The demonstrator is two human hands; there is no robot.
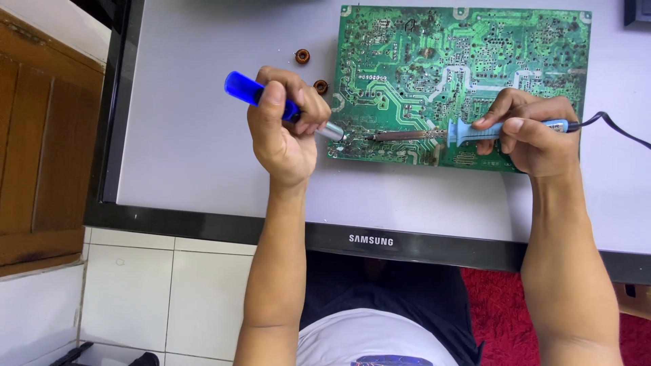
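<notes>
Far left, a wooden panel (41, 135) and white floor tiles (169, 291) frame the flat-screen monitor (203, 156), which lies face up as a work surface.

On to the left hand (285, 132): it is closed in a fist around the blue desoldering pump (271, 102), thumb up near the plunger end, the silver nozzle angled down to the lower left corner of the green circuit board (468, 74). The pump looks light and rigid, its smooth plastic barrel a little slippery, so a full wrap round the middle suits it better than a fingertip pinch.

Just above the knuckles, two small copper coils (302, 56) lie loose on the screen, one close to the board's edge.

The board lies flat, solder side up, at the upper middle of the screen. It is thin, stiff and brittle-looking, with sharp solder points; I would take it by the bare edges, never across the tracks.

Now the soldering iron (475, 132): its dark tip reaches left to meet the pump's nozzle at the same joint. The right hand (532, 132) pinches the blue handle like a pen, fingers curled behind the flared guard. The shaft is likely hot, so the handle is the only safe hold. The cable (620, 132) trails off right.
</notes>
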